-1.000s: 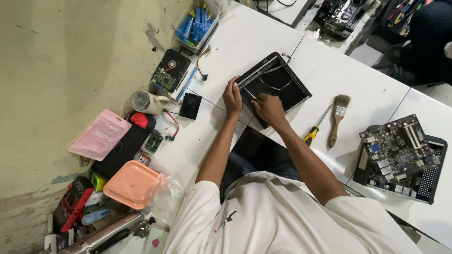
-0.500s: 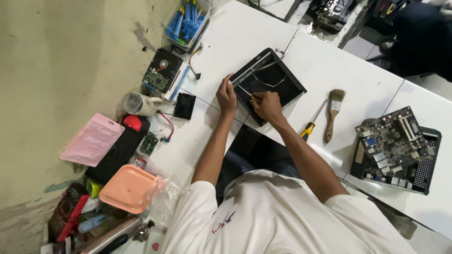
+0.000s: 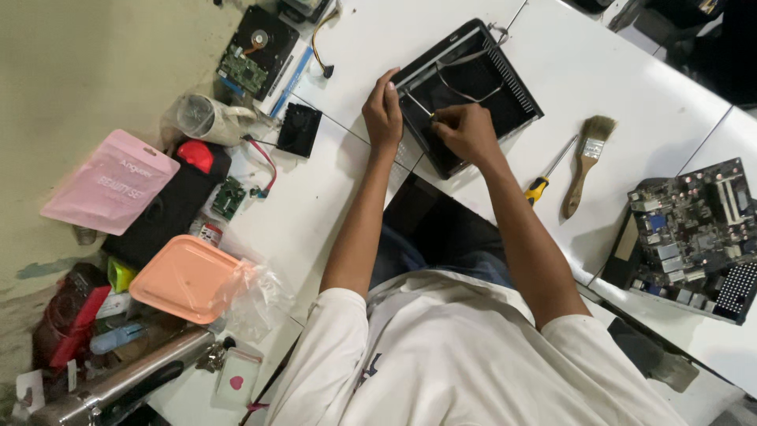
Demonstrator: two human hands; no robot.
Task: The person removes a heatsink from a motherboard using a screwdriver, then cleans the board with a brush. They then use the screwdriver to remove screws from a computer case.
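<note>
Head view: tool [image 3: 418, 106] mostly hidden in right hand [image 3: 465, 132]

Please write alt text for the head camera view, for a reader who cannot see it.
Seen from above, a person in a white shirt steadies an open black case on a white table with the left hand, while the right hand holds a thin tool inside it. A paintbrush, a screwdriver and a circuit board lie to the right.

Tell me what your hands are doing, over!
Left hand steadies the black case edge. Right hand holds a thin tool inside it. Loose cable lies close by.
</note>
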